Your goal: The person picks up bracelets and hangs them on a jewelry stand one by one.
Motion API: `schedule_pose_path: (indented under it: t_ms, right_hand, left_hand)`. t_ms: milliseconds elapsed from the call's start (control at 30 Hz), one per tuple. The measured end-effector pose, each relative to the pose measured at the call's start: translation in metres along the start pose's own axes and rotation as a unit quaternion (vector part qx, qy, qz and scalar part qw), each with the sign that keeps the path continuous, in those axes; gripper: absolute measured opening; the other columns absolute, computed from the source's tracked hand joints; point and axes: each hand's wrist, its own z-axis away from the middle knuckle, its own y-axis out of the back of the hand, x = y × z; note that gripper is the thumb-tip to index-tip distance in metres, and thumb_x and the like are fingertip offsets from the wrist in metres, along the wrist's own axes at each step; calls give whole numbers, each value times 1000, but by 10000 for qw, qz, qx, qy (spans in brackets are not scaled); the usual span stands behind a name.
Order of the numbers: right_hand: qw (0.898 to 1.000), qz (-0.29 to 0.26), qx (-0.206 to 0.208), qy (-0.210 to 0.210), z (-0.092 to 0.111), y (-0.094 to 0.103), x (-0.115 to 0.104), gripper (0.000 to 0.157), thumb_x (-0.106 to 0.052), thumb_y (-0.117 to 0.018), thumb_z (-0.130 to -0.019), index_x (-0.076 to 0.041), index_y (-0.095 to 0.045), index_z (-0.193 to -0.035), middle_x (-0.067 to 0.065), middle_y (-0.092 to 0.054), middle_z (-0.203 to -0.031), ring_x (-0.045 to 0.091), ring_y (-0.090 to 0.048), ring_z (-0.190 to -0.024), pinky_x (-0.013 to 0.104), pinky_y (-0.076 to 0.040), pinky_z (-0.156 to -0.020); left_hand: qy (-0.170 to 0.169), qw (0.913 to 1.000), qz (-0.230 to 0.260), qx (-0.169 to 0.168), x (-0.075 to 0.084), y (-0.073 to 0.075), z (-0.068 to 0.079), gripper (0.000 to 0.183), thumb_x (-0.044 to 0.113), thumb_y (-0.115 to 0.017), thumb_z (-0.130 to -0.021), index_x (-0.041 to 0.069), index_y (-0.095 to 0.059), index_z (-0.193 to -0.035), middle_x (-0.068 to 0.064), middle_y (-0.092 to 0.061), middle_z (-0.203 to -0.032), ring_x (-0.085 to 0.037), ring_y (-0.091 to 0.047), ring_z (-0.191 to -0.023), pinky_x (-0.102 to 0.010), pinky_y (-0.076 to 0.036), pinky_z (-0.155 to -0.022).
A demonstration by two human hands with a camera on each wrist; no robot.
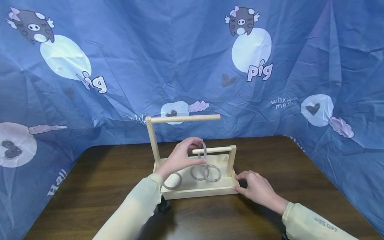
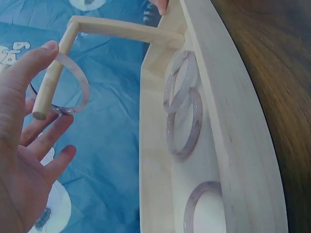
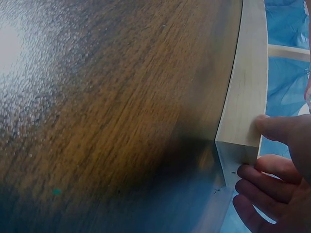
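Note:
A translucent pale purple bangle (image 1: pixel 205 151) is pinched between the thumb and fingers of my left hand (image 1: pixel 183 155). It encircles the short wooden rod (image 1: pixel 217 149), near that rod's free end. In the left wrist view the rod (image 2: pixel 52 80) passes through the bangle (image 2: pixel 83 90). My right hand (image 1: pixel 258 188) grips the right front corner of the wooden tray stand (image 1: pixel 201 193), thumb on the front wall and fingers at the end. Two overlapping bangles (image 1: pixel 216 180) lie inside the tray, and another bangle (image 1: pixel 180 182) lies at its left, partly behind my left wrist.
A taller post on the tray's left carries a longer rod (image 1: pixel 186 118), above my left hand. The stand sits on a dark wooden table (image 1: pixel 120 180). A blue printed cloth (image 1: pixel 186 66) hangs behind the table's back edge.

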Motion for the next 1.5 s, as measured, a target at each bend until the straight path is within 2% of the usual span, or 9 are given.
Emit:
schedule_pose_path:
  t_ms: [100,333,700,1067,1233,1500]
  right_hand:
    - [10000,-1,18,40,0,-1,-1,38,-31,-84,-77,-7,-76,-106,8,-75,-110,29,-70,-105,47,-58,-80]
    - [10000,31,-19,1,-1,0,-1,39,-32,-84,-77,-7,-76,-106,9,-75,-110,28,-71,-104,47,-58,-80]
    - [9998,62,-170,-59,-3,0,1,39,-32,-83,-78,-7,-76,-107,9,-75,-110,29,-70,-105,48,-58,-80]
    - [9999,64,-146,-1,-3,0,1,39,-32,-83,-78,-7,-76,-107,9,-75,-111,29,-70,-105,48,-59,-81]
    - [9999,88,-138,-23,-3,-1,1,40,-33,-83,-78,-7,-76,-107,9,-75,-112,29,-70,-106,47,-58,-80]
    - [9999,99,-124,-4,-2,-1,1,39,-32,-83,-78,-7,-76,-107,9,-75,-111,29,-70,-105,47,-59,-79]
  left_hand:
    - [-12,10000,17,-35,2,-2,-3,68,22,-87,-76,9,-54,-134,-13,-62,-128,-25,-66,-117,-35,-48,-108]
    - [-24,9997,-250,-51,9,-5,-12,70,28,-88,-74,12,-55,-134,-7,-64,-129,-21,-67,-115,-36,-50,-105]
    - [-89,9980,-610,-153,21,-20,-31,70,37,-88,-72,16,-56,-132,-2,-66,-128,-17,-65,-117,-37,-48,-106]
    - [34,9950,-984,-175,23,-25,-31,66,42,-86,-73,21,-59,-130,-4,-69,-127,-18,-64,-119,-41,-49,-104]
    - [121,9928,-1179,-178,22,-25,-31,67,48,-85,-72,24,-60,-130,0,-69,-127,-20,-63,-120,-42,-49,-102]
    - [119,9823,-1867,-132,18,-28,-33,69,56,-83,-70,30,-59,-129,12,-69,-125,-19,-60,-119,-44,-43,-107]
